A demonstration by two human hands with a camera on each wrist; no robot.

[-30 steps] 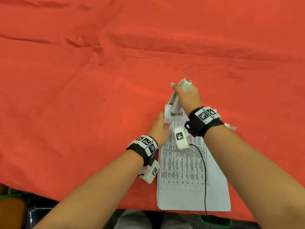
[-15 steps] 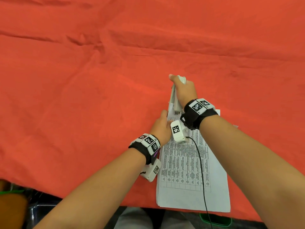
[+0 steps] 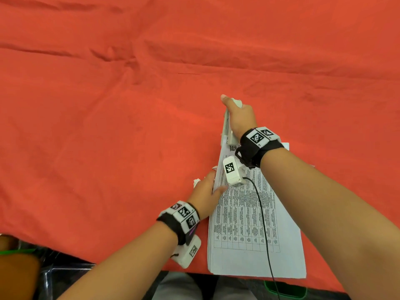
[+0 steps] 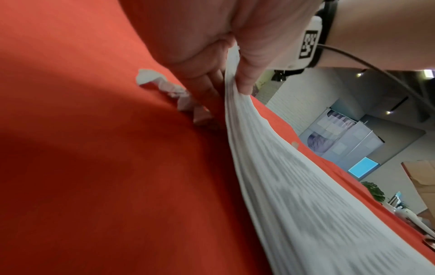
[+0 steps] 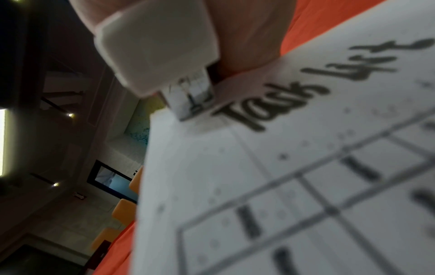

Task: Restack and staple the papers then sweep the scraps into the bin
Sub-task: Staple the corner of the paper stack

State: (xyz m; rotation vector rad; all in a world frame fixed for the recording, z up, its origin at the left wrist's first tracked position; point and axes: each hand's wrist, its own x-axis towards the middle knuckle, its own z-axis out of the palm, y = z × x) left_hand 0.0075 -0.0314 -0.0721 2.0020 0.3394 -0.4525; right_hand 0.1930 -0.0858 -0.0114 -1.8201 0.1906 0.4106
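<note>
A stack of printed papers (image 3: 255,230) lies at the near edge of the red tablecloth, headed "Task List" (image 5: 294,167). My right hand (image 3: 238,118) grips a white stapler (image 3: 227,128) whose metal nose (image 5: 193,96) sits on the stack's top left corner. My left hand (image 3: 207,191) pinches the stack's left edge (image 4: 259,148), thumb on top and fingers under it, lifting that edge off the cloth. Crumpled white paper scraps (image 3: 197,181) lie on the cloth just left of that hand (image 4: 164,87).
Wrinkled red cloth (image 3: 129,126) covers the whole table beyond the papers. A black cable (image 3: 263,224) runs from my right wrist camera across the stack. Another scrap peeks out right of my right forearm (image 3: 312,166). A green-rimmed thing (image 3: 287,291) shows below the table edge.
My right hand brought the stapler down flatter onto the top left corner. My left hand slid back along the left edge, and the scraps beside it came into sight.
</note>
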